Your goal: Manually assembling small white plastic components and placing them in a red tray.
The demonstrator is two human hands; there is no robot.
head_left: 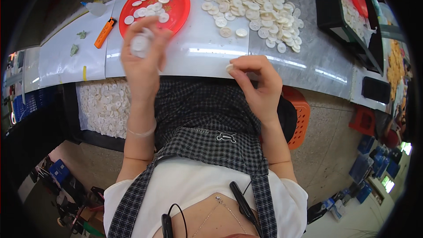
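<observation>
My left hand (pixel 143 57), blurred by motion, is closed around white round plastic discs (pixel 141 45) near the front rim of a red plate (pixel 183 6). Several similar discs lie on that plate. Between thumb and forefinger, my right hand (pixel 260 81) pinches one small white disc (pixel 229 67) above the table's front edge. Beyond it spreads a large heap of white discs (pixel 246 0), with a few loose ones at its near side.
An orange marker (pixel 104 33) and a small squeeze bottle (pixel 94 8) lie left of the plate. Below the table at left stands a black bin of discs (pixel 105 108). On the right are a black crate (pixel 352 17), a dark phone (pixel 376 89) and an orange stool (pixel 299 117).
</observation>
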